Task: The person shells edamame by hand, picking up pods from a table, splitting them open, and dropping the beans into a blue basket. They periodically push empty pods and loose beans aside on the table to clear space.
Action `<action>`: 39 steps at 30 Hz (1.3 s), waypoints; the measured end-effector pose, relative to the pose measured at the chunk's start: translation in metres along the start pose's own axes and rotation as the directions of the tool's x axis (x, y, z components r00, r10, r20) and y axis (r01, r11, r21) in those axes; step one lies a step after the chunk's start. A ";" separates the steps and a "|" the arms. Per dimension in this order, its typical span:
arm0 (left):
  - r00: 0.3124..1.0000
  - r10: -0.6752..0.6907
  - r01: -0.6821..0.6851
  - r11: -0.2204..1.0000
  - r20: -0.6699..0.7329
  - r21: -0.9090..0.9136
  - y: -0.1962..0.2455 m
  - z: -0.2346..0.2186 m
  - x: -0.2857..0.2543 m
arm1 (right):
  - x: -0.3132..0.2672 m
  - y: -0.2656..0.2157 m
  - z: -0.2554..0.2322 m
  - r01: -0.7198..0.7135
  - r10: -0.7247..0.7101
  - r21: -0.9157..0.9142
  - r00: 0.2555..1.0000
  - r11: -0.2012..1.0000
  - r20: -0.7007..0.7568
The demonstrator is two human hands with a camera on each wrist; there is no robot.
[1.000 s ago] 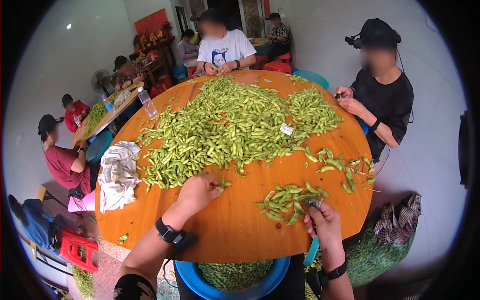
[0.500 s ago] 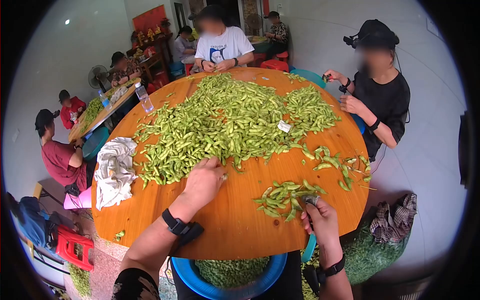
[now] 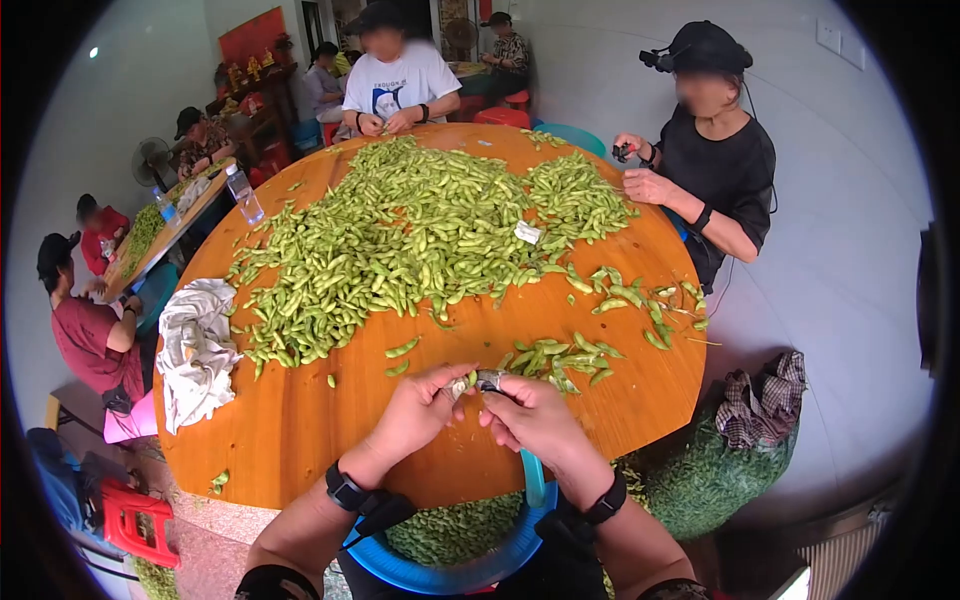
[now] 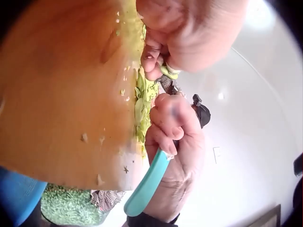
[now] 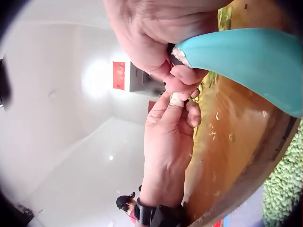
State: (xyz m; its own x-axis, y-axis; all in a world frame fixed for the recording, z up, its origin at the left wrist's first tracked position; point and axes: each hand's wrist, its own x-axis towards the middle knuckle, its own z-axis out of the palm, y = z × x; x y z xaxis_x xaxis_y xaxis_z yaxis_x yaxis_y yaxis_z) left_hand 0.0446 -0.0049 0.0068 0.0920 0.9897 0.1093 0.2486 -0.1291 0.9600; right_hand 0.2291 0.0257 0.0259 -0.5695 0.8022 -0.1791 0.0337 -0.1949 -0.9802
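My left hand (image 3: 418,408) pinches a green soybean pod (image 4: 169,72) between thumb and fingers, and a pale wrap (image 5: 177,100) covers its thumb tip. Meeting it over the near part of the table, my right hand (image 3: 540,412) grips a tool with a curved teal handle (image 4: 147,184). That tool's working end is mostly hidden by the fingers. Something grey (image 3: 489,380) shows at the right fingertips, right against the pod. Just beyond the hands lies a small group of pods (image 3: 565,362). Two loose pods (image 3: 402,348) lie left of it, before the large pod heap (image 3: 400,240).
Below the table edge (image 3: 440,492) stands a blue basin (image 3: 400,572) of shelled beans. A crumpled white cloth (image 3: 195,350) lies at left, near a water bottle (image 3: 243,195). At right sits a green-filled sack (image 3: 715,485) with a checked cloth. Other people sit around.
My left hand has come from the heap's edge to my right hand, with a pod pinched. My right hand has moved left, away from the small pod group. The head view has turned right.
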 end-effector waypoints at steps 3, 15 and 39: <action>0.994 0.104 -0.106 0.989 0.025 0.104 -0.008 -0.001 0.000 | 0.001 0.005 0.006 0.003 -0.004 -0.006 1.000 1.000 -0.025; 0.960 0.280 -0.261 0.890 0.002 0.373 -0.008 0.000 -0.003 | 0.012 0.018 0.020 0.082 -0.081 0.003 0.989 0.997 -0.120; 0.993 -0.119 0.112 0.961 -0.011 -0.254 -0.014 -0.008 0.006 | 0.012 0.004 0.024 0.040 -0.045 -0.037 0.985 0.999 -0.164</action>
State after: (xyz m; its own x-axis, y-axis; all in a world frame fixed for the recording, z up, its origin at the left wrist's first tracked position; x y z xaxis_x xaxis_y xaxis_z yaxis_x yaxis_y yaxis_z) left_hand 0.0339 0.0035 -0.0039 0.0513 0.9987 -0.0024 0.0039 0.0022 1.0000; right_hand 0.2026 0.0206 0.0215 -0.4283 0.8918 -0.1457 0.0416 -0.1417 -0.9890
